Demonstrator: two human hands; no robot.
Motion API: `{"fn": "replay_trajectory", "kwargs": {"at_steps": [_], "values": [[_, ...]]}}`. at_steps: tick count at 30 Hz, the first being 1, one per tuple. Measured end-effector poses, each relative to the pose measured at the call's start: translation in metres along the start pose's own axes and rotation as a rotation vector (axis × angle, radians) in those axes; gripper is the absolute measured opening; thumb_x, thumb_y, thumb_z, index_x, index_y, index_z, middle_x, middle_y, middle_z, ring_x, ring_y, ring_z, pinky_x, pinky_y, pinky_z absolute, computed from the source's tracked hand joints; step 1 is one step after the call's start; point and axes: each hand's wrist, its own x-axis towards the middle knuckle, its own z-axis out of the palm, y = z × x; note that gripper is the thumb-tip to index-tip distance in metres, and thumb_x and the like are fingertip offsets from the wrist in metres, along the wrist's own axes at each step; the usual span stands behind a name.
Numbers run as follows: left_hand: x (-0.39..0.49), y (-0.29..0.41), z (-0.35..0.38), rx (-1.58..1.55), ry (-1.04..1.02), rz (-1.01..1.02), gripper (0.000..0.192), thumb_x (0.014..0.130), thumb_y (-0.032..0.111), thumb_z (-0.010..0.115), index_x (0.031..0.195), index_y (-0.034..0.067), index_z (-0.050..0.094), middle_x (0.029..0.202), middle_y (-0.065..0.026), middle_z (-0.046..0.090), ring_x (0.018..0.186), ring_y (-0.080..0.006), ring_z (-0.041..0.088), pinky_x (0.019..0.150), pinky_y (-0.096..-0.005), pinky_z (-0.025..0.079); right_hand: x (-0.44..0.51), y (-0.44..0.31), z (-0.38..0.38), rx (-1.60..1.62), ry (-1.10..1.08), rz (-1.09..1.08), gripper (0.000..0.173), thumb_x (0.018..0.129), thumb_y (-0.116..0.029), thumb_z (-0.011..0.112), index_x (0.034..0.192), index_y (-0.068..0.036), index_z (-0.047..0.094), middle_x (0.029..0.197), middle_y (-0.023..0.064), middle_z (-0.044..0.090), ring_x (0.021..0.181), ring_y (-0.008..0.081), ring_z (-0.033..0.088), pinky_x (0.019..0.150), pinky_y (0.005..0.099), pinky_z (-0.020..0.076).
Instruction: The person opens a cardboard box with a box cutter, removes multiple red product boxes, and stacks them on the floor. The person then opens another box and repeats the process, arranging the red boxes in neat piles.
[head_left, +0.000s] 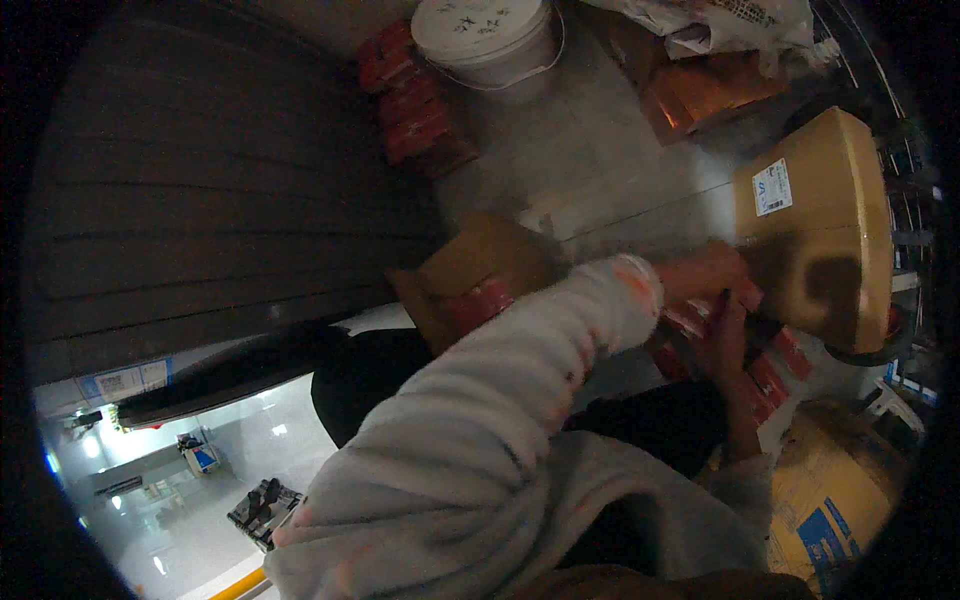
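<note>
My left hand (705, 274) reaches across to the right in a pale fleece sleeve and closes around a small red box (748, 295); blur and dim light hide its fingertips. Just below it is my right hand (726, 341), upright against red boxes (686, 319), and its grip is unclear. More red boxes with white marks (765, 386) lie beside the right wrist, low near the floor. To the left, behind the left forearm, an opened cardboard carton (487, 247) has a red box (480, 300) inside it.
A tall cardboard carton (810, 225) with a label stands right of the hands. Another carton (832, 480) is at lower right. A lidded white bucket (487, 45) and stacked red boxes (420, 112) are at the back. A dark ribbed panel (225, 187) fills the left.
</note>
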Motion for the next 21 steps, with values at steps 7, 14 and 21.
{"fn": "replay_trajectory", "kwargs": {"at_steps": [7, 14, 21], "values": [[-0.07, -0.061, -0.186, 0.328, -0.279, -0.321, 0.051, 0.071, 0.018, 0.075, 0.121, 0.022, 0.062, 0.105, -0.012, 0.068, 0.096, -0.0351, 0.065, 0.081, -0.045, 0.054, 0.092, -0.104, 0.023, -0.296, -0.024, -0.529, 0.075, 0.077, -0.008, 0.073, 0.14, -0.003, 0.032, 0.133, 0.0217, 0.048, 0.117, 0.0425, 0.052, 0.09, 0.0471, 0.0502], [-0.254, -0.136, -0.312, 0.281, 0.036, -0.642, 0.047, 0.068, 0.012, 0.073, 0.113, 0.008, 0.061, 0.107, -0.0198, 0.066, 0.103, -0.0407, 0.061, 0.086, -0.0463, 0.05, 0.185, -0.181, 0.146, -0.429, -0.241, -0.768, 0.1, 0.069, -0.014, 0.078, 0.147, -0.002, 0.016, 0.136, 0.0266, 0.042, 0.125, 0.046, 0.042, 0.099, 0.05, 0.0428], [-0.363, -0.203, -0.284, 0.359, 0.053, -0.851, 0.043, 0.078, 0.019, 0.067, 0.119, 0.009, 0.061, 0.117, -0.0206, 0.063, 0.109, -0.0394, 0.059, 0.092, -0.0445, 0.048, 0.221, -0.206, 0.277, -0.27, -0.411, -1.009, 0.087, 0.072, -0.018, 0.077, 0.142, 0.0, 0.029, 0.135, 0.024, 0.044, 0.124, 0.0441, 0.044, 0.099, 0.0507, 0.0431]]}}
